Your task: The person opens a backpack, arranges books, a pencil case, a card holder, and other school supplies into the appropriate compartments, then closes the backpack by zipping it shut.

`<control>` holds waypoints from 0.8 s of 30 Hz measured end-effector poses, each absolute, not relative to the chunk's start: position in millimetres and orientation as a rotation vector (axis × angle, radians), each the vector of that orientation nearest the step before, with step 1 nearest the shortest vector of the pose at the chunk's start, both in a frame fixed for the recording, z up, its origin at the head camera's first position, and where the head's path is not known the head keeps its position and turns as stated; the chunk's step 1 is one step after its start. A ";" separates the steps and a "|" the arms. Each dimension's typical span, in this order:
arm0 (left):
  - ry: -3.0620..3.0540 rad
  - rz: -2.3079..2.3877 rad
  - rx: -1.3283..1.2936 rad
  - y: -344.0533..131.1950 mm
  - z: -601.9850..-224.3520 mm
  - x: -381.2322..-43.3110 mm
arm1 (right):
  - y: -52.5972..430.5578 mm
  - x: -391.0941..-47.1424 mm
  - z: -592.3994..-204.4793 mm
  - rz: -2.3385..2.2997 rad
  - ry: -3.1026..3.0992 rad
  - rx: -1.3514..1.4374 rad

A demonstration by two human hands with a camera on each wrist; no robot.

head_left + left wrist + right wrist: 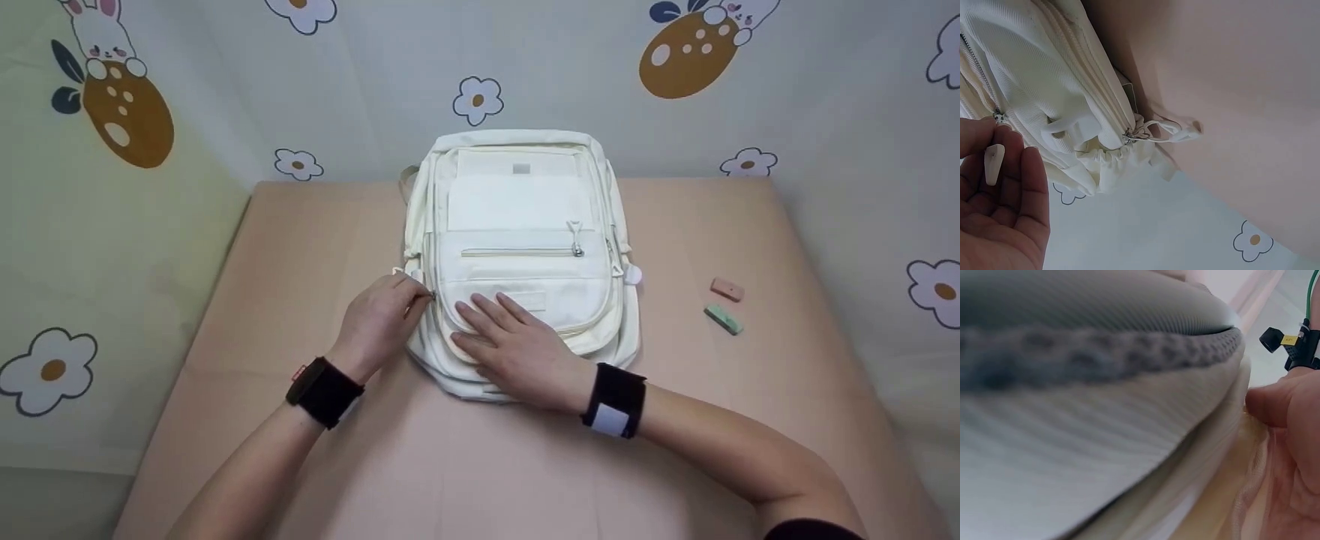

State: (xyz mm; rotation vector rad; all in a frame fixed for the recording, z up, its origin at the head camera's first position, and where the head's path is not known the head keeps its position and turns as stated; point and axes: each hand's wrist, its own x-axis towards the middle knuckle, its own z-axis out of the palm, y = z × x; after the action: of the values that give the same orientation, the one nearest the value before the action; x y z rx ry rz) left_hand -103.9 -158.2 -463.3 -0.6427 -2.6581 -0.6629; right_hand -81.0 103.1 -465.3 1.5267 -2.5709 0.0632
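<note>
Zipper pull (995,163) pinched in my left hand (376,321); beside it, my right hand (529,356) rests straight-fingered on the backpack (521,202).

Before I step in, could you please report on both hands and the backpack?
Left hand pinches zipper pull; right hand rests on backpack; pink block, green block off right, out of the way.

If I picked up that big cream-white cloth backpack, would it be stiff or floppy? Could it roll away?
The cream-white cloth backpack would probably sag somewhat, since its fabric creases and bunches at the side. It seems unlikely to roll, being broad and boxy. The white looped zipper pull on its front might swing, since it looks attached at one end only.
</note>
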 end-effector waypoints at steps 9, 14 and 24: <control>-2.642 -0.704 -0.625 -161.3 -466.1 -102.2 | 124.7 -75.6 -455.8 0.246 -2.407 1.512; -2.664 -0.717 -0.604 -162.2 -465.7 -100.9 | 144.0 -72.4 -457.7 0.365 -2.302 1.488; -2.681 -0.724 -0.579 -160.2 -465.0 -99.1 | 159.3 -74.0 -475.5 0.379 -2.172 1.455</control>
State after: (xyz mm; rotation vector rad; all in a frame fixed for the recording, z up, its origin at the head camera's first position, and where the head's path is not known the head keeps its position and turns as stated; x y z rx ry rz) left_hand -99.1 -160.2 -465.0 -0.5787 -2.6808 -0.7243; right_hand -74.0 159.3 -475.5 1.4555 -2.1722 0.3787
